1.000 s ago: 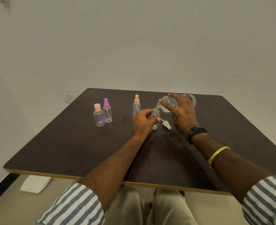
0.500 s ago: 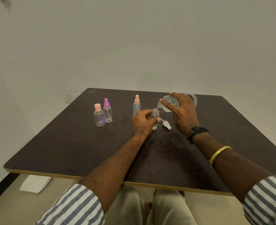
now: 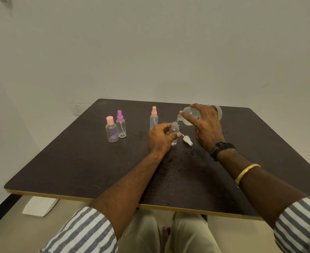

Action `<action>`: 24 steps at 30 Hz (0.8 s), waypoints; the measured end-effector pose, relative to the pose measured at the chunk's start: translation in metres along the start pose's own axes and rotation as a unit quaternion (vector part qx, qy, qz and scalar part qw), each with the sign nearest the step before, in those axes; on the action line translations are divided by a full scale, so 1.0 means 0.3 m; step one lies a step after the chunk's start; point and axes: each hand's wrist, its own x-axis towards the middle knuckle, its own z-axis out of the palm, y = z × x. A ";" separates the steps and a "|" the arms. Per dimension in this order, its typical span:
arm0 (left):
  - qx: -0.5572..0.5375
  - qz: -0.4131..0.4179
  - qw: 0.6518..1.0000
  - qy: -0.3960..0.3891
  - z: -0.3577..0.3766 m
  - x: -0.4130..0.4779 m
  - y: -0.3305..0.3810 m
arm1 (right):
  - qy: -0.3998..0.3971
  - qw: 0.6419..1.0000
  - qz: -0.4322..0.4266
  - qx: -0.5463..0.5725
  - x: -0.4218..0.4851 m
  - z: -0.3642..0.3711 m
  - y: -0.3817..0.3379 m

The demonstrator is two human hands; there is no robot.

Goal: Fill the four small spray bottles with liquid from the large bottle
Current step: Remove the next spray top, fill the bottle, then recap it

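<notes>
Dark surface (image 3: pixel 77 161). Right grip (image 3: pixel 206 128) wraps the large bottle (image 3: pixel 189 117), tipped, spout at the open small bottle (image 3: pixel 174 132) mid-surface; left grip (image 3: pixel 160 137) pinches that one. Its white sprayer (image 3: pixel 187 140) lies beside. Three capped bottles (image 3: pixel 121 125) toward the far-left corner; fill levels unclear.

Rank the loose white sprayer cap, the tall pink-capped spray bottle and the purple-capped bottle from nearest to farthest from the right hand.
1. White sprayer cap, lying just left of the right hand.
2. Tall pink-capped spray bottle, beyond the left hand.
3. Purple-capped bottle, far left.
</notes>
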 end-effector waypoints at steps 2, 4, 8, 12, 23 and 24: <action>0.000 -0.001 1.000 -0.001 0.000 -0.001 0.001 | 0.000 1.000 0.001 0.000 0.001 0.000 0.001; 0.004 -0.001 1.000 -0.001 -0.002 0.000 0.000 | 0.000 1.000 0.000 0.000 0.002 -0.001 0.000; 0.000 -0.001 1.000 -0.001 -0.004 -0.003 -0.002 | 0.005 1.000 -0.004 -0.004 0.002 -0.001 -0.002; 0.003 0.002 1.000 -0.004 -0.005 -0.006 0.001 | 0.011 1.000 -0.007 -0.001 0.003 -0.003 -0.005; -0.003 0.000 1.000 -0.005 -0.013 -0.007 -0.001 | -0.001 1.000 -0.010 -0.007 0.003 -0.001 -0.017; -0.003 -0.001 1.000 -0.006 -0.013 -0.007 -0.002 | 0.001 1.000 -0.012 -0.006 0.004 -0.001 -0.016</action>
